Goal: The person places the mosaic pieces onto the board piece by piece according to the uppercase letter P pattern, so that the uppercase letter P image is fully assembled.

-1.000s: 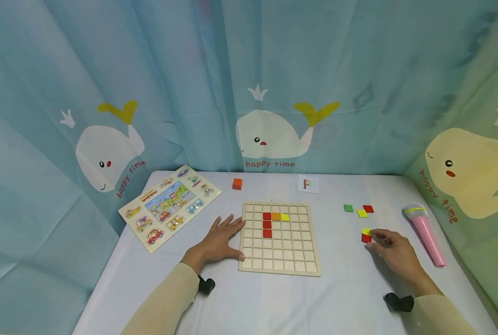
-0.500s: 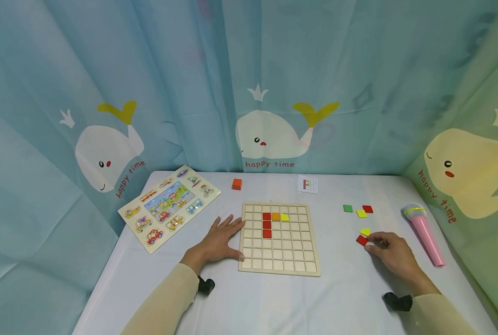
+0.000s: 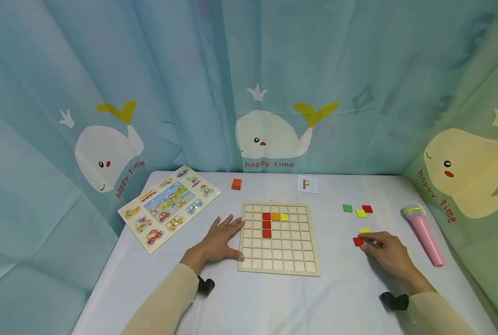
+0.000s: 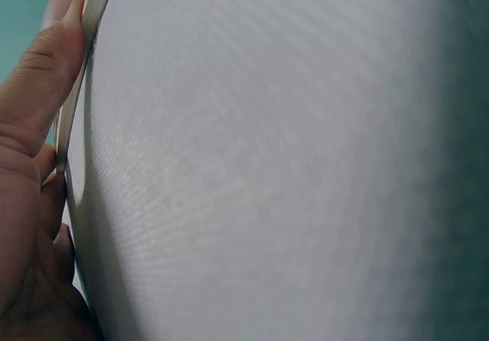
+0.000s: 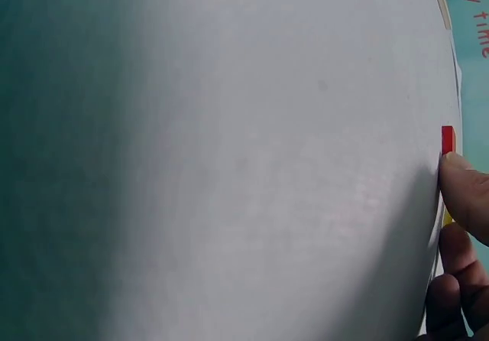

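My left hand [image 3: 217, 243] lies with fingers spread at the left edge of a wooden grid board [image 3: 292, 256], its thumb and fingertips touching the frame. Three red tiles run down one column of the grid, with an orange tile [image 3: 275, 217] and a yellow tile [image 3: 284, 217] beside the top one. To the right of the board, my right hand [image 3: 390, 256] pinches a red tile [image 3: 358, 242] low over the table, between thumb and fingers. A yellow tile [image 3: 364, 231] lies just behind those fingertips. In the right wrist view the red tile [image 5: 447, 139] sticks out past the thumb.
Farther back lie a green tile [image 3: 347, 208], a yellow tile [image 3: 361, 213] and a red tile [image 3: 368, 209]. A pink toy microphone [image 3: 428, 239] is at the right. At the back are a pattern card [image 3: 307, 184], an orange block [image 3: 236, 184] and a vehicle puzzle board [image 3: 137, 237].
The red tile has slid out from the yellow tile, leftward and slightly toward me, with my right hand following. The left hand keeps its place on the board.
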### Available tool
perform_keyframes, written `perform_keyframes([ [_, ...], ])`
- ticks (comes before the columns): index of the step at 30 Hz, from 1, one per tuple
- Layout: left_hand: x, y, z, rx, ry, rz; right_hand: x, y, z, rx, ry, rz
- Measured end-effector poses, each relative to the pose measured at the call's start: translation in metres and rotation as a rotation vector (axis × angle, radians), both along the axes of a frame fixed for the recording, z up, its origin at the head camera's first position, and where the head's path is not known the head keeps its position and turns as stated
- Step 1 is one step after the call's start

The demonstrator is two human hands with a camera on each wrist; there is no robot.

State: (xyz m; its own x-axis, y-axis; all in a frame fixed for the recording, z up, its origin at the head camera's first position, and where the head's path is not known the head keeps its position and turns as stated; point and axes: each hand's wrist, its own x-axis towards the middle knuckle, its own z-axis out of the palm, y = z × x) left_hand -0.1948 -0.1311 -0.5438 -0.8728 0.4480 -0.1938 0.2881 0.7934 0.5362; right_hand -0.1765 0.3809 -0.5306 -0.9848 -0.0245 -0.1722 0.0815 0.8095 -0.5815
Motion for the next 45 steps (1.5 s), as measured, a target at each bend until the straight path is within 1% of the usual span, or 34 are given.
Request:
perform_keyframes([
  [4, 0.0, 0.0, -0.001, -0.005, 0.0, 0.0, -0.001, 0.0, 0.001, -0.014, -0.044, -0.007],
  [10, -0.001, 0.0, -0.001, -0.005, 0.005, -0.003, -0.001, -0.001, 0.002, -0.022, -0.046, -0.016],
  [12, -0.001, -0.001, -0.001, -0.01, 0.004, -0.003, -0.001, -0.002, 0.002, -0.04, -0.064, -0.026],
  [15, -0.001, -0.001, -0.001, -0.006, 0.003, 0.0, 0.0, -0.003, 0.003, -0.062, -0.068, -0.035],
  [17, -0.001, -0.001, -0.001, -0.008, -0.001, 0.001, 0.001, -0.005, 0.003, -0.064, -0.044, -0.038],
  [19, -0.001, 0.0, -0.001, -0.008, -0.001, 0.001, 0.002, -0.006, 0.004, -0.05, 0.001, -0.038],
  [23, -0.001, 0.0, -0.001, -0.022, -0.009, 0.003, 0.004, -0.009, 0.004, -0.031, 0.058, -0.063],
  [28, -0.001, 0.0, 0.0, -0.002, -0.007, 0.004, 0.004, -0.012, 0.005, -0.03, 0.079, -0.086],
  [32, -0.001, 0.0, 0.0, 0.001, -0.002, 0.0, 0.005, -0.015, 0.007, -0.034, 0.092, -0.073],
  [37, -0.001, 0.0, -0.001, 0.001, 0.003, -0.001, 0.004, -0.019, 0.008, -0.028, 0.15, -0.051],
  [45, 0.0, 0.0, 0.002, 0.009, 0.006, -0.008, 0.001, -0.033, 0.011, -0.073, 0.205, -0.047],
])
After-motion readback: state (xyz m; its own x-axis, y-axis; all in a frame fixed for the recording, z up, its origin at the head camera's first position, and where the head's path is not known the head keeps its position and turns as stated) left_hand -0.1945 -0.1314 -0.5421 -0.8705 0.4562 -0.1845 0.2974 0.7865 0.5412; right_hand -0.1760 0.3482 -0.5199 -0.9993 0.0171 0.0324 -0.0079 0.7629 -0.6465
